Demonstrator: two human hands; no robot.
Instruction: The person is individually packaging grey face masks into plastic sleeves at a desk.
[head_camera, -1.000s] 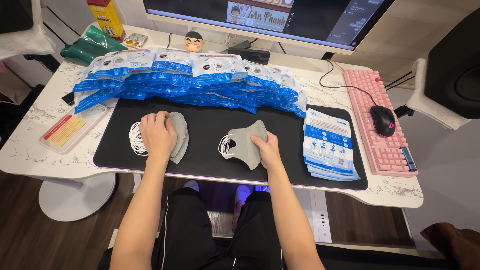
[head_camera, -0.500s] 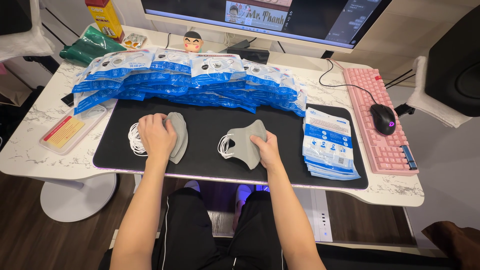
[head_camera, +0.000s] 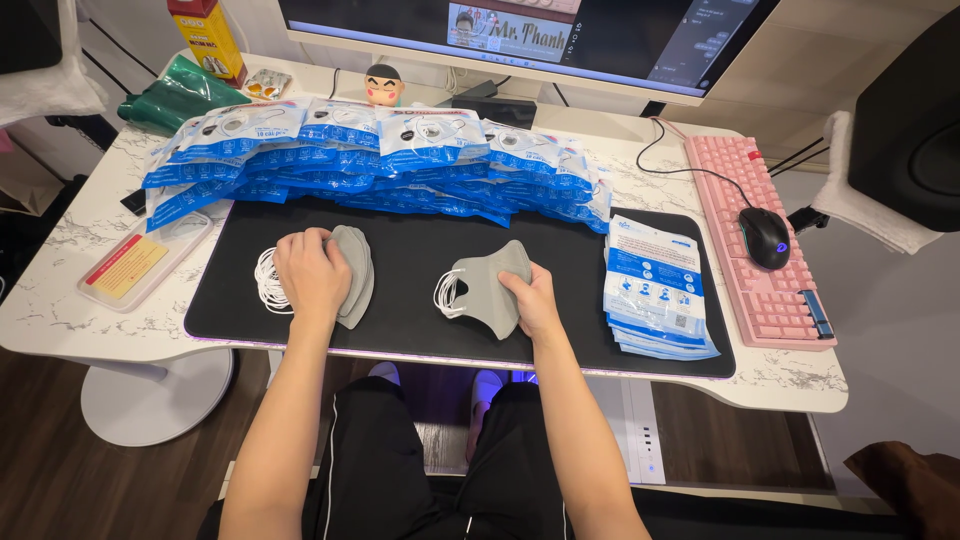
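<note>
My left hand (head_camera: 310, 272) lies flat on a small stack of grey face masks (head_camera: 355, 270) with white ear loops, at the left of the black desk mat (head_camera: 420, 325). My right hand (head_camera: 530, 300) pinches the right edge of a single grey mask (head_camera: 487, 287) that rests near the middle of the mat, its white loops pointing left. The two hands are about a hand's width apart.
A long heap of blue-and-white mask packets (head_camera: 370, 160) runs along the mat's far edge. A smaller stack of packets (head_camera: 655, 290) lies at the right. A pink keyboard (head_camera: 765, 250) with a black mouse (head_camera: 765, 235) sits further right. A clear case (head_camera: 140, 262) lies left. A monitor stands behind.
Both hands have stayed on their masks with only slight shifts; the single grey mask and the stack lie where they were.
</note>
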